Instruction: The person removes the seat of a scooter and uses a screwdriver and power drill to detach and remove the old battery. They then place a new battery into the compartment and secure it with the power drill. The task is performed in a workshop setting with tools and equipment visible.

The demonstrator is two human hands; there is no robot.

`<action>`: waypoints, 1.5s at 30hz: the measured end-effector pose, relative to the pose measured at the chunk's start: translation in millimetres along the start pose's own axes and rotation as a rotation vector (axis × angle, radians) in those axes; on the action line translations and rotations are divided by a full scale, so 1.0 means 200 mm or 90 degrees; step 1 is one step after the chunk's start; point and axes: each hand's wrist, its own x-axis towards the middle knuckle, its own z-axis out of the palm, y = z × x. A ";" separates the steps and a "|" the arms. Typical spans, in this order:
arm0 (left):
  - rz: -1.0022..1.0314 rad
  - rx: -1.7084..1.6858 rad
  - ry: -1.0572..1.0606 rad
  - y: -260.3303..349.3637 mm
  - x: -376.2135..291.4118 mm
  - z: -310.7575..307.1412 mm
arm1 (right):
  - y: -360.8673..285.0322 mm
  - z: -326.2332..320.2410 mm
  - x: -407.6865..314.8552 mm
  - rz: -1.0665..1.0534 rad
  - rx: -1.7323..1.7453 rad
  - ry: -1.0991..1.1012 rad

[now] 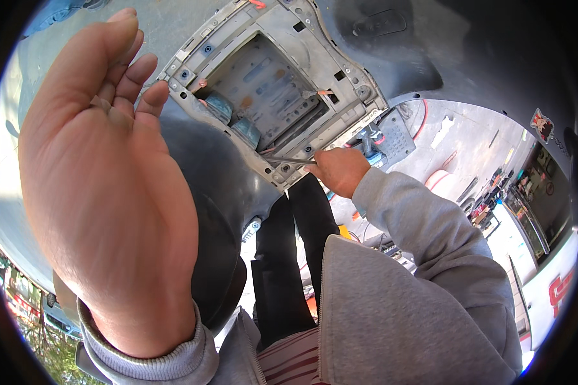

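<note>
My left hand [120, 192] is raised close to the camera, palm showing and fingers loosely curled and partly apart; I see nothing in it. My right hand [342, 169] grips a slim metal hand tool [289, 160]. The tool lies across the near edge of a pale, dusty frame panel [289, 139], its tip pointing left. In the panel is a large rectangular recess with a stained, slotted bottom [265, 91]. Two bluish curved pieces [232, 120] sit at the recess's left side. An orange-tipped connector or strip [323, 92] sticks out at its right edge.
Dark moulded surfaces [197, 149] surround the panel. On a perforated grey plate [396, 134] at the right are blue and red tool-like items [370, 142]. Beyond lie a concrete floor [477, 125], a red hose [423, 120] and cluttered objects. Blue cloth [53, 14] shows top left.
</note>
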 end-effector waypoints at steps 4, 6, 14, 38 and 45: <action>-0.002 -0.017 -0.017 0.01 0.00 0.00 | 0.02 0.12 -0.01 0.011 -0.046 0.078; -0.002 -0.003 -0.027 0.01 0.01 0.00 | 0.08 0.06 0.06 0.027 -0.124 0.114; 0.021 0.005 -0.024 0.00 0.00 0.02 | 0.26 -0.23 0.20 -0.108 -0.173 0.043; 0.059 -0.024 -0.055 -0.03 0.03 -0.01 | 0.04 0.04 0.19 -0.005 -0.058 0.056; -0.002 -0.057 -0.036 0.00 0.00 0.03 | 0.11 0.06 0.24 -0.027 -0.056 0.067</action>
